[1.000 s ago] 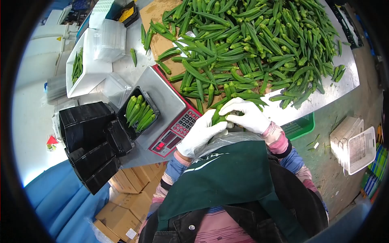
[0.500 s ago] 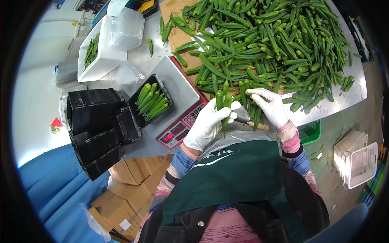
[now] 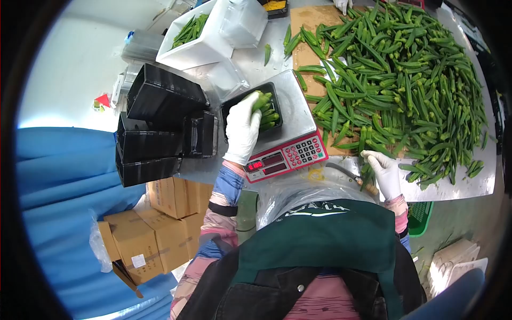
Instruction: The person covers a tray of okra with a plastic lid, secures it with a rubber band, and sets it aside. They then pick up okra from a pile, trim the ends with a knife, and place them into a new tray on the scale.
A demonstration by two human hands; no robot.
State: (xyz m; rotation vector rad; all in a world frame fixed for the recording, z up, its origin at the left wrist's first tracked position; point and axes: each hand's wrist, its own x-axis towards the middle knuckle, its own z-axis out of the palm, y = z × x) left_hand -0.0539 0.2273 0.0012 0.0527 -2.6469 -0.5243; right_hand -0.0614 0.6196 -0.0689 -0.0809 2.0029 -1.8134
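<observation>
My left hand (image 3: 243,130), in a white glove, is closed on okra at the black tray (image 3: 278,98), which sits on the red-and-silver digital scale (image 3: 300,101). More okra pods (image 3: 269,117) lie in that tray beside my fingers. The scale's red display is lit. My right hand (image 3: 383,172), also gloved, is at the near edge of the big okra pile (image 3: 400,85), its thumb and fingertips close together; whether a pod is between them is too small to tell. A knife with a wooden handle (image 3: 370,189) lies just left of it.
Stacks of black trays (image 3: 162,98) stand left of the scale. Behind them are a white bin (image 3: 205,50) with okra and clear plastic lids (image 3: 242,21). Another person's gloved hand (image 3: 343,4) shows at the top. Cardboard boxes (image 3: 136,240) are at lower left.
My left hand has moved left from in front of my body to the tray on the scale, bringing okra. My right hand stays by the pile. The view has shifted left, and another person's hand has appeared.
</observation>
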